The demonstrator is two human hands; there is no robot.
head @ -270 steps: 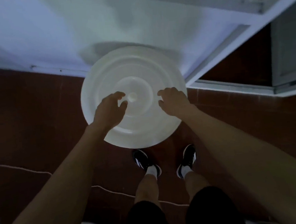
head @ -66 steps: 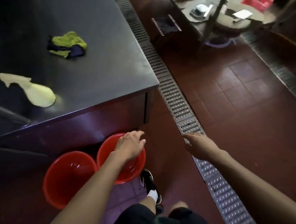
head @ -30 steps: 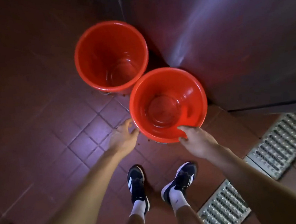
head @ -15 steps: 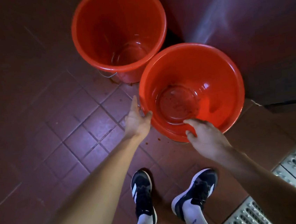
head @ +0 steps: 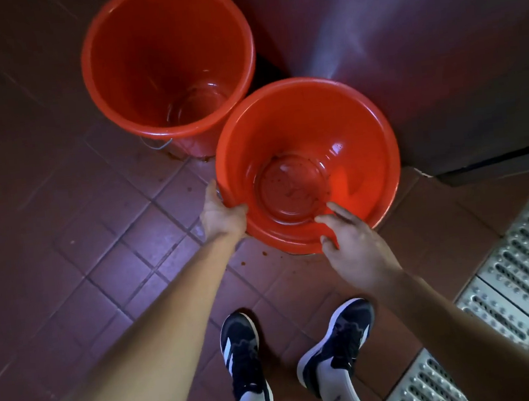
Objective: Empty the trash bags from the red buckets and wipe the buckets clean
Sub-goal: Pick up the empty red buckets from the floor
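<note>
two red buckets on the tiled floor (head: 106, 256), no bags inside. near bucket (head: 363, 131) tilted, brown specks on its bottom; far bucket (head: 131, 67) upright, touching it. left hand (head: 222, 216) grips the near rim, right hand (head: 356, 252) fingers spread loose over the rim's edge.

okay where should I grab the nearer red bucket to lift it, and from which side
Probably the rim, from above, on opposite sides. The nearer bucket flares wide with smooth sloped walls, so its rolled rim looks like the only firm hold. The left hand already grips the left rim; the right hand could take the near-right rim.
</note>
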